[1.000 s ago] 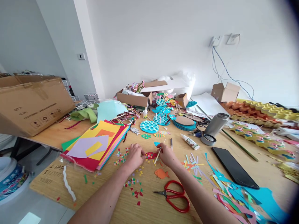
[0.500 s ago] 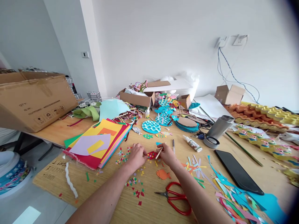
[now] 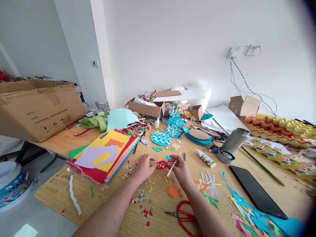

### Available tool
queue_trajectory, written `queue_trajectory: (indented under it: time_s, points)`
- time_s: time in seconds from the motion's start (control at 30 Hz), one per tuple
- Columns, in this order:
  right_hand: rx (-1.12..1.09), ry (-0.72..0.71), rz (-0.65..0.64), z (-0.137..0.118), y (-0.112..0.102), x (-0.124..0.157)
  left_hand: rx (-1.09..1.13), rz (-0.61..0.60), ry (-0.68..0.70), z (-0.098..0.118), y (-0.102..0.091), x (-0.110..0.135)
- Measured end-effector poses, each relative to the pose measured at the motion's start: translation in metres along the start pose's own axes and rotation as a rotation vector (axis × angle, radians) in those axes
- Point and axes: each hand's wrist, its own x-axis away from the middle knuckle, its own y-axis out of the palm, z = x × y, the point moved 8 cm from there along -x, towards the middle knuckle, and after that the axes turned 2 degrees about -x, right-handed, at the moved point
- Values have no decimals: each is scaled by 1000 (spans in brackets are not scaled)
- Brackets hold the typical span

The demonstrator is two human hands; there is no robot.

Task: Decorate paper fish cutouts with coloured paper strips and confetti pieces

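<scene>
A red paper fish with coloured dots lies between my hands. The thumb and finger of my left hand are closed on its left end. In my right hand a thin wooden stick is pinched, slanting down toward me just right of the fish. An orange paper fish is on the table below my right hand. Red-handled scissors lie under my right forearm. Tiny paper bits are scattered around my left wrist. Behind the hands are a green paper fish and a striped one.
Coloured paper sheets are stacked at left. On the right are a white glue bottle, paper strips, a black phone and a metal flask. Blue egg-carton pieces stand farther back. A large cardboard box is at far left.
The stick's lower end has swung down and toward me, and the right-hand fingers have shifted on it. My left hand stays at the red fish. The whole view has tilted slightly upward.
</scene>
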Motion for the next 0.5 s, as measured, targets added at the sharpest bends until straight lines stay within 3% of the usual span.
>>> queue_trajectory:
  time_s: [0.1,0.27,0.5]
  points:
    - [-106,-45,-2,-13,0,6,160,-9,-29,3,-4,-2]
    - [-211,-90,-4,-22,5,12,675,-196,-143,9,11,5]
    - [-239,-71,-22,-18,11,15,607,-170,-98,7,15,5]
